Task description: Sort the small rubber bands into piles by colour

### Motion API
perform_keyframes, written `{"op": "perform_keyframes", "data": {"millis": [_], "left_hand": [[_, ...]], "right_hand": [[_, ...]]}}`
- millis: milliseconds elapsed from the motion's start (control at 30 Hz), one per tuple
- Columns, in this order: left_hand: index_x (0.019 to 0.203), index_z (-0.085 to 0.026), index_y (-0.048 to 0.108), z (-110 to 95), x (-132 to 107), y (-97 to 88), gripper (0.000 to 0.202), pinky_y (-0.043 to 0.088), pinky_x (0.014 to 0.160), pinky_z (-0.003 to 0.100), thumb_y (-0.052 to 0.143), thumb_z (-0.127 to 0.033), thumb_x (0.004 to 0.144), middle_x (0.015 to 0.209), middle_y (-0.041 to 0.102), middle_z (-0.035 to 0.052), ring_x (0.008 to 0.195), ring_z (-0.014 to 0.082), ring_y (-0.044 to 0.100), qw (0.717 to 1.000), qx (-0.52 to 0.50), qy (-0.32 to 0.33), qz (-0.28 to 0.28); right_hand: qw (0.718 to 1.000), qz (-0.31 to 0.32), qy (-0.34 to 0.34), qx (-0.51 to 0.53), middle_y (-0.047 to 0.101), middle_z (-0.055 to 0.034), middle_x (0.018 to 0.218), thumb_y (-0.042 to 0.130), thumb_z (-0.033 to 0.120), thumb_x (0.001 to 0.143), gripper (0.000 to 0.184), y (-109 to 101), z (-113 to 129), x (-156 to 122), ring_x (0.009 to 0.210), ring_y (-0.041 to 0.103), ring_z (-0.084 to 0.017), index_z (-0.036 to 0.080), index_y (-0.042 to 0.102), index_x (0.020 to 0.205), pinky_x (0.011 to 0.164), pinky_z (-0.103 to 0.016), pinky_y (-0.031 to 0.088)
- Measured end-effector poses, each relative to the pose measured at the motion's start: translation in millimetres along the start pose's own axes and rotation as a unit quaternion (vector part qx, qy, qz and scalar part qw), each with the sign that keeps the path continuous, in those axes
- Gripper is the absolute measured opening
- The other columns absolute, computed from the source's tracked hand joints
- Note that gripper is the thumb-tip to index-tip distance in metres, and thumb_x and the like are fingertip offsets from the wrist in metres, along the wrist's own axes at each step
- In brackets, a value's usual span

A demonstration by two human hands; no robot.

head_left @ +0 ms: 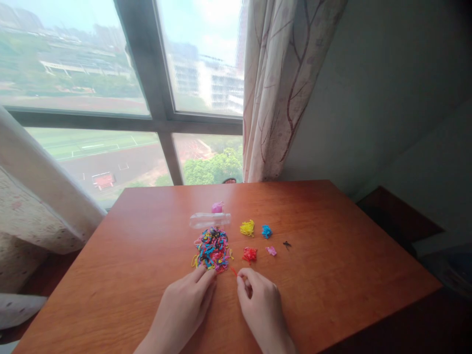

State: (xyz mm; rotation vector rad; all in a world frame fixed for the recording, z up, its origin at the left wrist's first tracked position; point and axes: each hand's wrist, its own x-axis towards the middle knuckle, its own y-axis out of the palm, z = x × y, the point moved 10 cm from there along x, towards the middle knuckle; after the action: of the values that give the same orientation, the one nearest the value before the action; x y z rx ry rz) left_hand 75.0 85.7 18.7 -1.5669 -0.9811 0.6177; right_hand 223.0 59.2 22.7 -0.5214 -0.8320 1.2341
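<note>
Presently, a red band [234, 271] is pinched between the thumb and the forefinger of the right hand [260, 292], below the centre of the frame; these fingertips are brought close together, and one end of the band is left sticking out toward the mixed heap [213, 248]. By the left hand [186, 295], at the lower middle of the frame, the near edge of this heap is touched; its fingers are held nearly together, and whether any band is caught under them cannot be told.

As the work seems to be sorting by colour, the red band is best laid on the red pile [250, 254], just above the right hand in the frame. Such thin bands are probably hooked together easily, so it should be checked that only one is lifted. Meanwhile, the heap should be steadied lightly by the left fingertips, without being spread.

Care is also needed with the neighbours: the yellow pile [247, 227] is found above the red one, the blue pile [266, 231] at its upper right, and the pink pile [271, 251] to its right. If the hand is lifted slightly, these are less likely to be brushed together.
</note>
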Motion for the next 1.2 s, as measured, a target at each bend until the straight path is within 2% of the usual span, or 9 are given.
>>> {"op": "perform_keyframes", "data": {"millis": [333, 700, 933, 1200], "left_hand": [[0.097, -0.027, 0.064, 2.0, 9.0, -1.8, 0.024, 0.045, 0.059, 0.023, 0.040, -0.023, 0.098, 0.089, 0.070, 0.0008, 0.076, 0.0176, 0.071, 0.999, 0.020, -0.032, 0.012], [0.094, -0.025, 0.062, 0.2, 20.2, -0.5, 0.024, 0.038, 0.056, 0.023, 0.039, -0.024, 0.099, 0.089, 0.069, 0.0014, 0.077, 0.0177, 0.069, 0.997, 0.059, -0.044, 0.029], [0.091, -0.025, 0.063, 0.1, 18.9, -1.6, 0.024, 0.039, 0.056, 0.024, 0.040, -0.024, 0.099, 0.086, 0.068, 0.0009, 0.074, 0.0179, 0.069, 0.998, 0.052, -0.031, 0.009], [0.092, -0.025, 0.060, 3.9, 9.2, -10.5, 0.019, 0.044, 0.059, 0.023, 0.041, -0.021, 0.095, 0.082, 0.068, -0.0015, 0.071, 0.0155, 0.069, 0.998, -0.028, -0.019, -0.045]], "right_hand": [[1.000, -0.004, -0.003, -0.012, 0.064, 0.0013, 0.065, 0.046, 0.020, 0.095, 0.023, -6.1, -6.5, -6.5, 0.056, 0.061, -0.014, 0.023, 0.063, 0.080, 0.057, -0.024, 0.034], [1.000, -0.008, -0.002, -0.011, 0.065, 0.0008, 0.066, 0.046, 0.021, 0.095, 0.023, -6.7, -13.0, -10.2, 0.057, 0.061, -0.014, 0.023, 0.064, 0.081, 0.058, -0.023, 0.036], [1.000, -0.005, 0.015, 0.001, 0.065, -0.0001, 0.068, 0.046, 0.022, 0.096, 0.022, -8.9, -19.1, -9.9, 0.058, 0.060, -0.014, 0.022, 0.064, 0.083, 0.058, -0.024, 0.035], [0.998, -0.036, 0.045, 0.027, 0.064, 0.0010, 0.066, 0.048, 0.025, 0.094, 0.021, -24.7, -39.4, 7.5, 0.057, 0.059, -0.013, 0.022, 0.066, 0.083, 0.058, -0.022, 0.036]]}}
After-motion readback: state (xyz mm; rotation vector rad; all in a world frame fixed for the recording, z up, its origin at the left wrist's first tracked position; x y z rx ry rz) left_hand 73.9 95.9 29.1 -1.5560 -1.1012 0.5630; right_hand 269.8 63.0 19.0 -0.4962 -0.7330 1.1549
